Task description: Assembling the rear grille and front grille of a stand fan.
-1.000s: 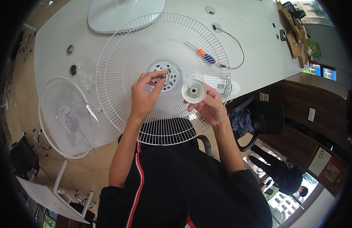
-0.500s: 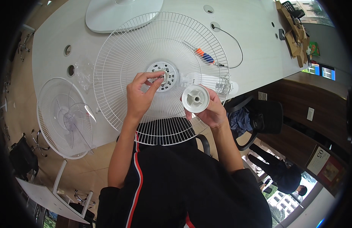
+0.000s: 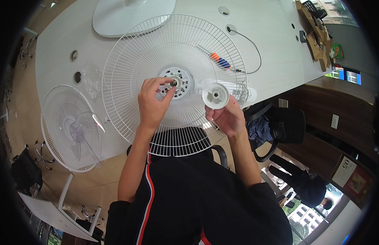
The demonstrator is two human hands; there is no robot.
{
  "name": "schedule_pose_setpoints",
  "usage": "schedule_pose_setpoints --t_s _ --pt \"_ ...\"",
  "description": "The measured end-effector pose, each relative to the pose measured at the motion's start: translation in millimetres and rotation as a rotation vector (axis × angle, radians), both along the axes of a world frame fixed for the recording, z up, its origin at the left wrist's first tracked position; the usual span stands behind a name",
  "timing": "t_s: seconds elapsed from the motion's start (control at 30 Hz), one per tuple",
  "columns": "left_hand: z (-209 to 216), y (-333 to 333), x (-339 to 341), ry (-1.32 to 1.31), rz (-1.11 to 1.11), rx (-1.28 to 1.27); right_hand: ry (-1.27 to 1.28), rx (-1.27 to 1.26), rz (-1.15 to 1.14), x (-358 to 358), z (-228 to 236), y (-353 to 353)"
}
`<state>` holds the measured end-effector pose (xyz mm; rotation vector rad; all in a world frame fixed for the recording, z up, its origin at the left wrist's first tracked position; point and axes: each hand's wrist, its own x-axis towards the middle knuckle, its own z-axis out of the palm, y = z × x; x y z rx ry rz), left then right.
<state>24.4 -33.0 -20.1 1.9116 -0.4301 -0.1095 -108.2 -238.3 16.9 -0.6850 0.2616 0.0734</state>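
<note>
The left hand (image 3: 152, 107) brackets the metal shaft (image 3: 174, 83) at the centre of the wire guard (image 3: 148, 55) with curled thumb and forefinger — whether they press it, I cannot tell. The right hand (image 3: 227, 119) grips a white ribbed cup (image 3: 215, 96) over the guard's right side. The step seems to be fingertip work on the shaft, calling for a light, steady turn — cup held clear. Well right of the guard, a card (image 3: 344, 169) bears print; none is readable on the cup.

sleeves (image 3: 275, 208): short, black | clothing (image 3: 189, 192): black — red-and-white stripe (image 3: 151, 192), left side | forearms (image 3: 134, 171): bare
</note>
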Motion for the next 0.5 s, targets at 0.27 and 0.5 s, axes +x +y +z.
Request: schedule_pose_setpoints --t_s 0.27,0.5 --pt "-12.7 2.7 -0.2 -0.007 -0.047 0.032 0.176 -0.178 -0.147 1.4 9.8 8.7" --pt "-8.8 3.4 3.4 0.026 -0.109 0.048 0.166 -0.140 -0.159 -4.0 2.7 7.7"
